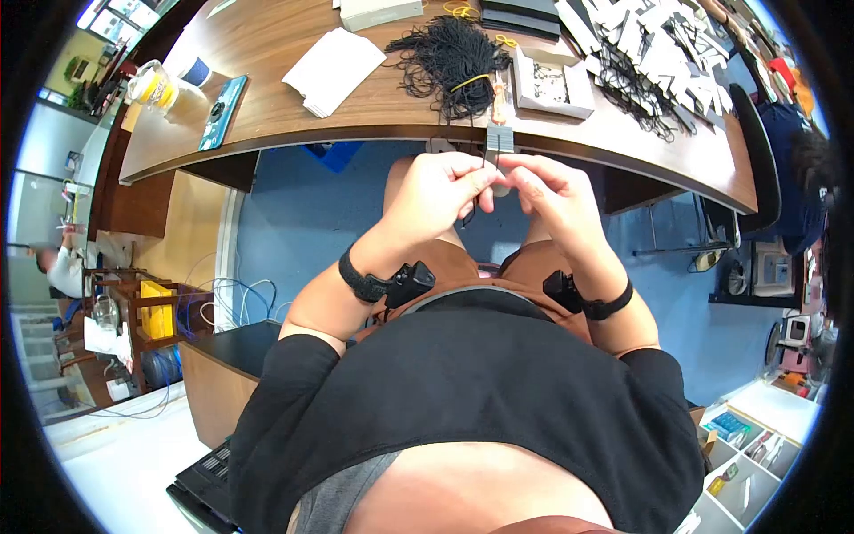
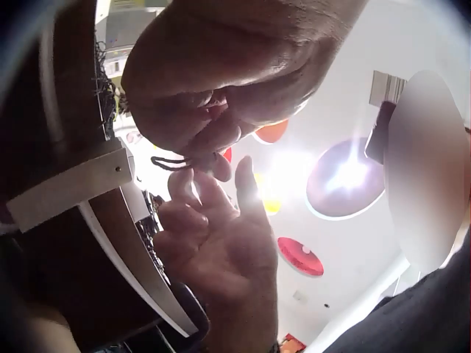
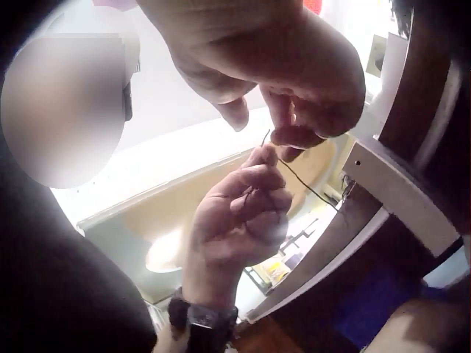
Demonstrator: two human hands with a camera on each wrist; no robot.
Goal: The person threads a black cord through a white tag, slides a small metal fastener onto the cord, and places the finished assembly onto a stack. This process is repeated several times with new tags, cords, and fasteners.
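Observation:
A thin dark cord (image 3: pixel 313 190) runs from the tag (image 3: pixel 401 195), which has a small hole, to my left hand (image 3: pixel 243 213), whose thumb and finger pinch it. In the left wrist view, a bend of the cord (image 2: pixel 168 162) shows beside the fingertips. My right hand (image 3: pixel 272 66) is close against the left fingertips, its fingers bent and its thumb apart; no grip on the cord shows. From the head view, the left hand (image 1: pixel 445 191) and right hand (image 1: pixel 556 191) meet just below the grey tag (image 1: pixel 500 142) at the table edge.
On the table (image 1: pixel 258 116) lie white cards (image 1: pixel 336 71), a black cord bundle (image 1: pixel 454 62), a white box of small parts (image 1: pixel 551 84) and a heap of tags (image 1: pixel 663 62). A phone (image 1: pixel 222 111) and a jug (image 1: pixel 156 89) stand at the left.

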